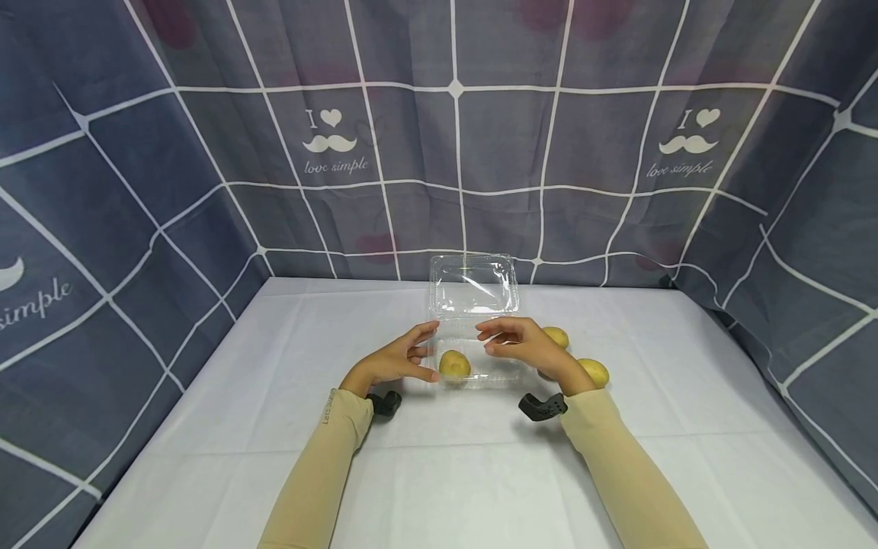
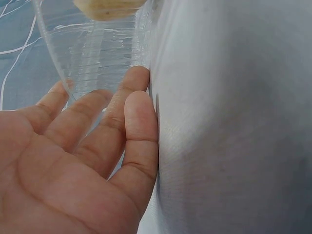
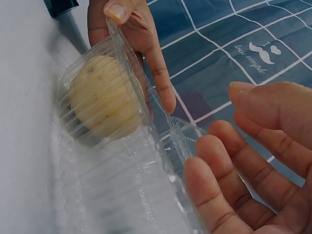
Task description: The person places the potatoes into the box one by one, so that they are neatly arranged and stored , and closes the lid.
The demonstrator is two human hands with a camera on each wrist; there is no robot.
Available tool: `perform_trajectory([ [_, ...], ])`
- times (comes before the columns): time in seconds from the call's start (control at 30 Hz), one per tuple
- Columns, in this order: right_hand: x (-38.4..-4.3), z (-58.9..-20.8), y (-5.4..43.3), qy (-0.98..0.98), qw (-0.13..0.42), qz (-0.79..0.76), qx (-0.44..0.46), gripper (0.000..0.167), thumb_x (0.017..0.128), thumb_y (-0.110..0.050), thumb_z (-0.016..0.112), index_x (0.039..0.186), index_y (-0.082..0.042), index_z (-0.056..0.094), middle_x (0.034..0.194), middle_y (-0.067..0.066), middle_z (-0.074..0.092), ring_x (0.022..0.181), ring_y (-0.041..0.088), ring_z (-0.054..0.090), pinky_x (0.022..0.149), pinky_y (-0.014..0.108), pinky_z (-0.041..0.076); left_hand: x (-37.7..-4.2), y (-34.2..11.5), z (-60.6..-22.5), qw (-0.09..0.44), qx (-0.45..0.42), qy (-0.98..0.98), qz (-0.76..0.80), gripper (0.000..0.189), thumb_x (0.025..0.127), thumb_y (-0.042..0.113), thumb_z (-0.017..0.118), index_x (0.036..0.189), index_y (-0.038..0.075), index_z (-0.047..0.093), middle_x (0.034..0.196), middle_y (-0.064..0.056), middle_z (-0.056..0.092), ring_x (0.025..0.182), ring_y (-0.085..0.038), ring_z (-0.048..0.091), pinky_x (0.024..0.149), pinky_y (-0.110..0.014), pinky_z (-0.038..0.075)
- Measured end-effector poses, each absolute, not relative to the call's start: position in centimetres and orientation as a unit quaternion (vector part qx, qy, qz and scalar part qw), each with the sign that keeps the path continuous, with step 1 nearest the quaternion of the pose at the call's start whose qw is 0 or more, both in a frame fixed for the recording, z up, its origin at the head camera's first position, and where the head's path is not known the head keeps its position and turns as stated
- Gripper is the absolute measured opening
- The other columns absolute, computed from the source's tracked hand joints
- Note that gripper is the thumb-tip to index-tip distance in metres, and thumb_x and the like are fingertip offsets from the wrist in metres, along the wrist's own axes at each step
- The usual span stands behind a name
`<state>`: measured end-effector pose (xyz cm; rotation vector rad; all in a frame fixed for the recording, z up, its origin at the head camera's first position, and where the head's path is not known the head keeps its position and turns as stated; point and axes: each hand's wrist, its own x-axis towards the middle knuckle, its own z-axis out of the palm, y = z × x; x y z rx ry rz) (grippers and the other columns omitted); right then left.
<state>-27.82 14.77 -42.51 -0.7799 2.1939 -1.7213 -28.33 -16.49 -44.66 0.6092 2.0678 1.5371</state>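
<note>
A clear plastic clamshell box [image 1: 490, 374] stands on the table with its lid [image 1: 473, 286] raised at the back. One potato [image 1: 455, 365] lies in its left front corner and shows through the ribbed wall in the right wrist view. My left hand [image 1: 401, 358] is at the box's left side, fingers nearly straight along the wall; its thumb [image 3: 117, 12] is at the rim. Over the right part of the box hovers my right hand [image 1: 524, 343], fingers loosely bent and apart, nothing between them.
Two more potatoes, one farther back [image 1: 557, 336] and one nearer [image 1: 594, 373], lie right of the box, partly behind my right hand and wrist. A white cloth [image 1: 466, 488] covers the table. Dark gridded curtains [image 1: 411, 137] enclose the back and sides.
</note>
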Motion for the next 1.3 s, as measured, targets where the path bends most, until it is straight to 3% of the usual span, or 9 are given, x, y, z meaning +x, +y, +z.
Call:
perform_trajectory([
  [0.4, -27.4, -42.6, 16.6, 0.747, 0.124, -0.603, -0.251, 0.051, 0.099, 0.0, 0.073, 0.144, 0.016, 0.057, 0.135, 0.038, 0.064, 0.108, 0.009, 0.072, 0.096, 0.026, 0.06, -28.3, -16.7, -44.8, 0.244, 0.224, 0.755, 0.566, 0.109, 0.091, 0.0, 0.084, 0.174, 0.008, 0.013, 0.18, -0.018, 0.013, 0.159, -0.044, 0.032, 0.129, -0.056, 0.03],
  [0.6, -27.0, -42.6, 17.4, 0.757, 0.122, -0.599, -0.231, 0.049, 0.099, -0.006, 0.076, 0.144, 0.008, 0.062, 0.137, 0.034, 0.065, 0.111, 0.012, 0.072, 0.098, 0.027, 0.059, -28.3, -16.6, -44.8, 0.242, 0.226, 0.756, 0.564, 0.109, 0.091, 0.001, 0.084, 0.173, 0.006, 0.013, 0.18, -0.019, 0.014, 0.159, -0.045, 0.032, 0.128, -0.056, 0.031],
  [0.87, -26.7, -42.0, 18.2, 0.752, 0.119, -0.604, -0.236, 0.051, 0.099, -0.001, 0.074, 0.144, 0.015, 0.058, 0.137, 0.04, 0.061, 0.11, 0.012, 0.071, 0.098, 0.024, 0.057, -28.2, -16.6, -44.7, 0.246, 0.229, 0.752, 0.568, 0.109, 0.091, 0.0, 0.083, 0.173, 0.006, 0.012, 0.179, -0.022, 0.012, 0.159, -0.046, 0.03, 0.129, -0.057, 0.03],
  [1.3, -26.2, -40.9, 20.6, 0.765, 0.128, -0.59, -0.222, 0.052, 0.101, -0.006, 0.073, 0.146, 0.015, 0.056, 0.137, 0.033, 0.064, 0.115, 0.019, 0.071, 0.097, 0.023, 0.055, -28.3, -16.7, -44.8, 0.247, 0.226, 0.755, 0.564, 0.11, 0.09, 0.002, 0.084, 0.174, 0.008, 0.013, 0.18, -0.018, 0.012, 0.16, -0.044, 0.03, 0.129, -0.055, 0.03],
])
